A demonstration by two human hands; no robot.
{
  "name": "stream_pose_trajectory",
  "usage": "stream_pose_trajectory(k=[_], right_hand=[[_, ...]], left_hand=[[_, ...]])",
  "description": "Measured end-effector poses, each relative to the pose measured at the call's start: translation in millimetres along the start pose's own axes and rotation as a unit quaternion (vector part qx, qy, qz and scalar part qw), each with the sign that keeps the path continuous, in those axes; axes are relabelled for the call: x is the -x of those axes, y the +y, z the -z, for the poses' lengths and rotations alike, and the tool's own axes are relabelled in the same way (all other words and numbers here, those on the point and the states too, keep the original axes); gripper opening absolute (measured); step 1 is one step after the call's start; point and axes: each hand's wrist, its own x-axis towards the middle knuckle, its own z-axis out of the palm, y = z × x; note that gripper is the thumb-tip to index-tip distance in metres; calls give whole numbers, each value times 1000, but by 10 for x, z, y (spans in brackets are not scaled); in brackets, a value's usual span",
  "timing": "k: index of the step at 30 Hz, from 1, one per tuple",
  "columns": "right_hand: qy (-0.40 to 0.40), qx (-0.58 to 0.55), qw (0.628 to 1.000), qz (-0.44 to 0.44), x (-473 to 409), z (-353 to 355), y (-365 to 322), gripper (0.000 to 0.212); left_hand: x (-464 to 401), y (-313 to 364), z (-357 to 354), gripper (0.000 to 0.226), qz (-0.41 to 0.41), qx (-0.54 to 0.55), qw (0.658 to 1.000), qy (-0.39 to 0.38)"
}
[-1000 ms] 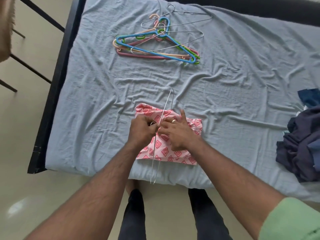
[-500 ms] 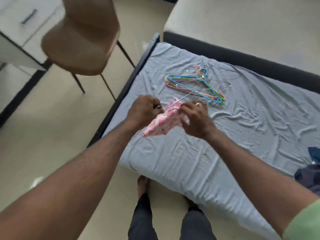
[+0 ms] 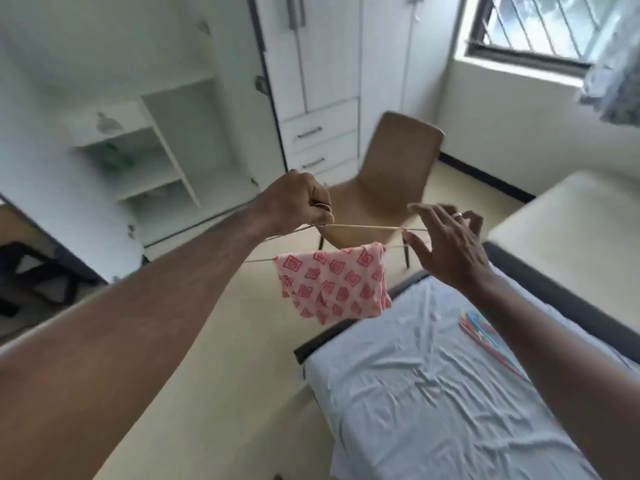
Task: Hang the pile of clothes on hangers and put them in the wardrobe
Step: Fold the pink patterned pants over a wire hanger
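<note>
A pink cloth with red diamond pattern hangs over the lower bar of a thin wire hanger, held in the air above the floor. My left hand grips the hanger at its hook end. My right hand is at the hanger's other end with fingers spread and mostly straight, touching the wire. The white wardrobe stands open ahead, showing shelves. Several coloured hangers lie on the bed, partly hidden behind my right arm.
A brown chair stands between me and the wardrobe's drawers. The bed with a pale blue sheet is at the lower right. A window is at the upper right. A dark-framed object is at the left.
I lifted the hanger and pink cloth off the bed and turned from the bed toward the open wardrobe. My right hand's fingers have opened up from the cloth.
</note>
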Motion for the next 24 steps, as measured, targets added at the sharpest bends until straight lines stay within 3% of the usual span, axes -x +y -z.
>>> stream_pose_trajectory(k=[2, 6, 11, 16, 20, 24], right_hand=[[19, -31, 998, 54, -513, 99, -260, 12], [36, -136, 979, 150, -1399, 277, -903, 29], [101, -223, 952, 182, -2368, 487, -1900, 31], [174, -245, 933, 195, -3418, 673, -2738, 39], [208, -237, 932, 179, -4035, 800, -3276, 29], [235, -219, 933, 163, -4675, 785, -3547, 36]], left_hand=[[69, -85, 597, 5, 5, -6, 999, 34], [206, -302, 1719, 8, 1, 4, 995, 104], [317, -736, 3099, 8, 2, 2, 983, 181], [450, -1235, 4207, 33, 29, -13, 952, 306], [634, -1613, 4721, 51, 64, -150, 927, 338], [576, -2023, 5069, 29, 86, -215, 924, 305]])
